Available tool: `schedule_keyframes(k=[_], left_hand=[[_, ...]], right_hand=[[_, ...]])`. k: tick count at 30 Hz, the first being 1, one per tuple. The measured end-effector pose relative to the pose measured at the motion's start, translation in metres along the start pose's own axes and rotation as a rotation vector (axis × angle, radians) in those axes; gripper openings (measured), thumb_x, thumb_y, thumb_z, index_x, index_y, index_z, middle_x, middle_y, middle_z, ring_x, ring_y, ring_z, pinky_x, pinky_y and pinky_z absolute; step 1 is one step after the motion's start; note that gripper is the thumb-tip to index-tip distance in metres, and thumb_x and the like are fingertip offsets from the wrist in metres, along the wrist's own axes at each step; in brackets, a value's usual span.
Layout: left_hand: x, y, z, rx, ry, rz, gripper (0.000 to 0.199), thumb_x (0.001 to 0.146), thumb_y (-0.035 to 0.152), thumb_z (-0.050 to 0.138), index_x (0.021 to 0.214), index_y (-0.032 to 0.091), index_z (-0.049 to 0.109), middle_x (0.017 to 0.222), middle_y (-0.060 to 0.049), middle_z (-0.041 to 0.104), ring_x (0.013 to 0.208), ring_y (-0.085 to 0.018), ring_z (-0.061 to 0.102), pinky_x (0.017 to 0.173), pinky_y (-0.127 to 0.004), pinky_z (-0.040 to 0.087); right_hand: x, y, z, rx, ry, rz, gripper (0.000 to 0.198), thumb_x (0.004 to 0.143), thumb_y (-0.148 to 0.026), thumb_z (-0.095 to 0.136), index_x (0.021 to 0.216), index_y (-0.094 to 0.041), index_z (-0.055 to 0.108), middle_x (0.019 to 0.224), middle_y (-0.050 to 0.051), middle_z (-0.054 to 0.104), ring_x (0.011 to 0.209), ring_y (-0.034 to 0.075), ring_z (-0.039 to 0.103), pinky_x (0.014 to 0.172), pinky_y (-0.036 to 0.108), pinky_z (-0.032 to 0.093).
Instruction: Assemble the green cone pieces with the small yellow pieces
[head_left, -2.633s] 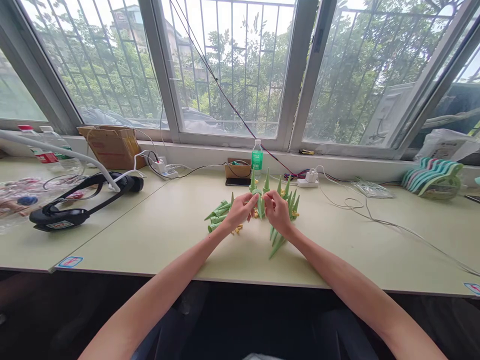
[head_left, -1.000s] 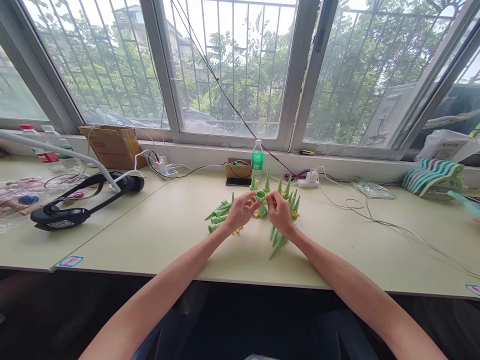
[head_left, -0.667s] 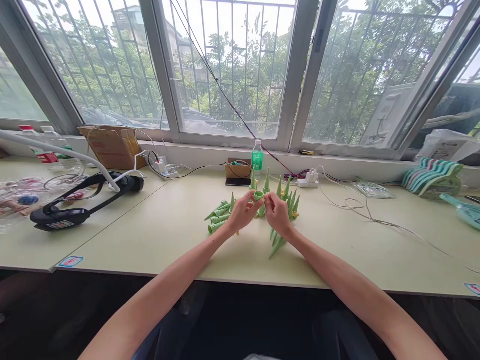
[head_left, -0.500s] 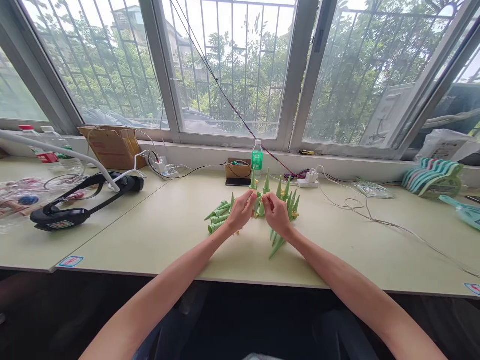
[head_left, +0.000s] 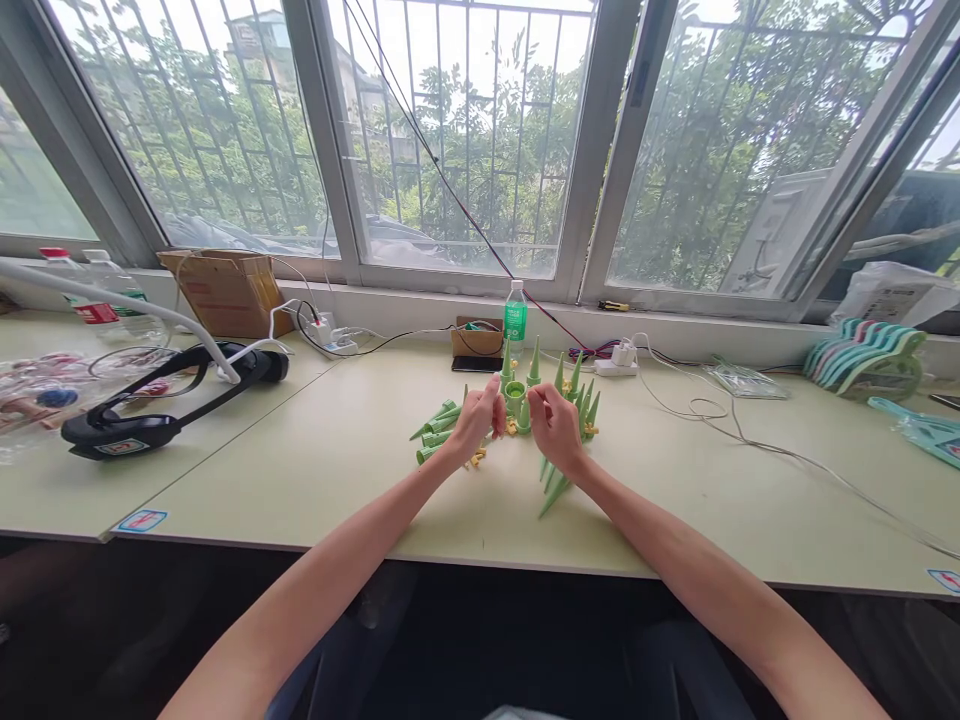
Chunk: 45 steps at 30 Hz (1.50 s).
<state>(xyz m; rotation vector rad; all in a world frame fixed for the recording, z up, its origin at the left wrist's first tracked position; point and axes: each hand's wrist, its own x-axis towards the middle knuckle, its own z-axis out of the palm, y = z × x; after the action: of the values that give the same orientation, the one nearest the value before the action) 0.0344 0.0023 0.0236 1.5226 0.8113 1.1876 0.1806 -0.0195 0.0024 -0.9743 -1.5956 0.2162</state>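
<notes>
A green tube [head_left: 515,393] with an open round top stands between my two hands. Just left of it is my left hand [head_left: 478,420], thumb upward and fingers curled together; anything inside them is hidden. On the tube's right, my right hand [head_left: 556,422] is closed in a pinch close to its rim, and I cannot make out what it holds. Green cone-shaped spikes [head_left: 534,362] stand behind the tube. More green spikes [head_left: 555,492] lie under and beside my right hand. Hollow green cones [head_left: 435,437] lie left of my left hand. Small yellow pieces [head_left: 477,457] are scattered nearby.
A green-labelled bottle [head_left: 515,318] and a dark phone [head_left: 478,364] are at the back. A black headset [head_left: 127,430] lies left. White cables [head_left: 739,425] cross the right side, near teal hangers [head_left: 862,355]. The table edge [head_left: 525,570] runs in front.
My left hand has drawn slightly left, away from the tube, uncovering its open top and more yellow pieces. My right hand has hardly moved.
</notes>
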Motion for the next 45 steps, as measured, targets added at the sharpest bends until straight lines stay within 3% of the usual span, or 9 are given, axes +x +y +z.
schedule_keyframes(k=[6, 26, 37, 45], left_hand=[[-0.0011, -0.0012, 0.0012, 0.025, -0.113, -0.061, 0.074, 0.088, 0.070, 0.029, 0.039, 0.017, 0.045, 0.037, -0.006, 0.050, 0.035, -0.011, 0.048, 0.038, -0.023, 0.039], [-0.0028, 0.0020, -0.0013, 0.000, -0.157, -0.085, 0.070, 0.084, 0.070, 0.042, 0.061, 0.008, 0.065, 0.065, -0.015, 0.069, 0.041, -0.012, 0.055, 0.038, -0.022, 0.039], [-0.0034, 0.0037, -0.0008, -0.011, -0.150, -0.056, 0.063, 0.084, 0.065, 0.047, 0.074, 0.007, 0.067, 0.071, -0.013, 0.069, 0.042, -0.011, 0.055, 0.037, -0.022, 0.038], [-0.0043, 0.0056, -0.0007, 0.005, -0.158, -0.055, 0.052, 0.084, 0.062, 0.052, 0.070, 0.012, 0.057, 0.050, -0.003, 0.056, 0.042, -0.012, 0.054, 0.037, -0.021, 0.037]], right_hand=[[-0.0012, -0.0022, -0.0005, 0.010, -0.048, -0.002, 0.036, 0.097, -0.049, 0.036, 0.081, -0.020, 0.050, 0.057, -0.005, 0.044, 0.047, 0.008, 0.039, 0.048, 0.020, 0.032], [0.0007, 0.0007, 0.0001, 0.037, -0.052, 0.026, 0.033, 0.097, -0.048, 0.036, 0.082, -0.021, 0.049, 0.058, -0.003, 0.048, 0.047, 0.010, 0.043, 0.048, 0.021, 0.034], [0.0010, 0.0012, -0.0005, 0.056, -0.066, 0.032, 0.031, 0.097, -0.046, 0.035, 0.088, -0.020, 0.050, 0.059, -0.004, 0.049, 0.047, 0.010, 0.044, 0.049, 0.021, 0.035], [0.0011, 0.0034, 0.0006, 0.093, -0.071, 0.051, 0.032, 0.097, -0.048, 0.036, 0.085, -0.021, 0.048, 0.062, -0.003, 0.052, 0.049, 0.011, 0.051, 0.050, 0.021, 0.038]])
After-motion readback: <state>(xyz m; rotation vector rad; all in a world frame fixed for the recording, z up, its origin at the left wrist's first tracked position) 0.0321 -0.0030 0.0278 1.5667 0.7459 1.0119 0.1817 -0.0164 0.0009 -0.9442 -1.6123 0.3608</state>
